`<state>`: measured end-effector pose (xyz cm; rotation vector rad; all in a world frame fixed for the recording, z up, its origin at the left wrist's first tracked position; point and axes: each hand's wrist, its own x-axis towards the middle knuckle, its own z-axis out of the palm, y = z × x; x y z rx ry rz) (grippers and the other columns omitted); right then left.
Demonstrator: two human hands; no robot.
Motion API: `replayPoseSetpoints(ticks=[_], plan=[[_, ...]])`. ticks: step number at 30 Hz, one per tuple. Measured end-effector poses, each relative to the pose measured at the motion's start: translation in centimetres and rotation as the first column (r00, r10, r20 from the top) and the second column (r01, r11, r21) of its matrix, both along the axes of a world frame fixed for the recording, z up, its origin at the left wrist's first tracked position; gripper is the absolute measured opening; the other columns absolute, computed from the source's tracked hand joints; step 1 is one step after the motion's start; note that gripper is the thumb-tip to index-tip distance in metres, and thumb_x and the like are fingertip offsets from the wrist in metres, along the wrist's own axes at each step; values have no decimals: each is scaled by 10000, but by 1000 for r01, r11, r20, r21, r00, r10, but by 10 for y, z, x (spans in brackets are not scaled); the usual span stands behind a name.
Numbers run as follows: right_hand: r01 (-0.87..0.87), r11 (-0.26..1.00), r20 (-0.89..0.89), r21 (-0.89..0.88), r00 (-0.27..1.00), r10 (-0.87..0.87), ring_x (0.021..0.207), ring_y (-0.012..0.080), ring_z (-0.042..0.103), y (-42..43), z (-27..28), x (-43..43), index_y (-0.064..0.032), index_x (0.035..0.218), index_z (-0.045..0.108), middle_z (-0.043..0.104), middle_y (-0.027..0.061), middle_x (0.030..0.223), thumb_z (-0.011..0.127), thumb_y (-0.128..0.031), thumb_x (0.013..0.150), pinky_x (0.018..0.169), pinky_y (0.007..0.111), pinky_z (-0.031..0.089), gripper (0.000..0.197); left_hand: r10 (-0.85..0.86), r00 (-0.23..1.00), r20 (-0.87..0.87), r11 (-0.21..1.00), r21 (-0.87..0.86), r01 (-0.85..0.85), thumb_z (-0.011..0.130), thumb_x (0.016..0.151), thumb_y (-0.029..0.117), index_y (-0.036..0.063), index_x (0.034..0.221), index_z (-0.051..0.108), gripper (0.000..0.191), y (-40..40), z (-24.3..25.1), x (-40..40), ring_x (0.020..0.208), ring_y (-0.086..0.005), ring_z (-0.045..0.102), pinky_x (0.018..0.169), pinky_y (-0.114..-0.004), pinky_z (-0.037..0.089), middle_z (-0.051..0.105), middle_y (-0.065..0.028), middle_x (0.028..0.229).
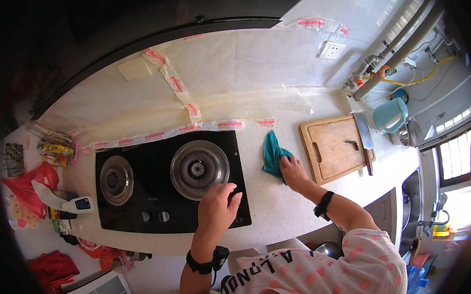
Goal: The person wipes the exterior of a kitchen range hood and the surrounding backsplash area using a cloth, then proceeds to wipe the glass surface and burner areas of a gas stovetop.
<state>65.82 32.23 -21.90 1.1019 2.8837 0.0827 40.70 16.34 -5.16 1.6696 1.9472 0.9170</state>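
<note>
My right hand [295,173] grips a teal cloth [273,154] that rests bunched on the speckled white countertop [264,210], between the gas hob and a cutting board. My left hand [219,206] hovers over the right part of the black glass gas hob [152,183], near the front of the right burner [199,170]. Nothing is in the left hand, and its thumb stands apart from the fingers. The left burner [117,180] and two control knobs [163,217] lie further left.
Right of the cloth is a wooden cutting board [332,146], with a cleaver [363,136] along its far right side. A light blue kettle [390,115] stands behind. At left are a red plastic bag [35,186] and a white handheld device [78,204]. A sink [410,203] is at far right.
</note>
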Motion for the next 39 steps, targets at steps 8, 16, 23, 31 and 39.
replayPoseSetpoints(ticks=[8,16,23,31,39], plan=[[167,396,88,-903,974,-209,1039,246,617,45,86,10,-56,1180,643,663,145,1117,585,-321,935,920,382,489,366,0,999,-34,999,-52,-1,701,843,153,26,1016,636,224,-19,2,12,808,-240,649,703,-330,518,666,-104,903],[103,930,-180,-352,968,-175,1215,427,428,108,21,-35,-232,1358,502,495,163,1323,708,-495,771,993,492,416,676,31,999,28,991,-129,-27,705,837,171,35,999,650,219,-15,-6,30,800,-287,657,674,-366,528,671,-125,910],[-163,868,-227,-468,972,60,1035,374,534,21,12,-24,-202,1070,602,533,102,1128,711,-80,724,840,452,516,382,48,999,1,979,-196,-47,696,846,192,33,1012,648,235,-28,-37,18,793,-280,662,684,-364,531,676,-122,929],[-237,938,-558,-252,828,59,1000,347,547,76,88,-135,-202,1149,617,553,110,1032,653,-35,758,854,417,489,427,113,993,17,948,-300,-103,676,864,228,43,1026,644,248,-36,-52,7,811,-266,665,688,-361,530,678,-116,948],[-164,953,-315,-255,946,78,1169,334,457,87,16,-234,-325,1248,602,430,32,1365,635,-100,793,922,467,475,508,174,985,-12,941,-292,-170,678,862,237,51,1031,645,254,-26,-60,-11,833,-271,664,712,-363,531,684,-113,951]])
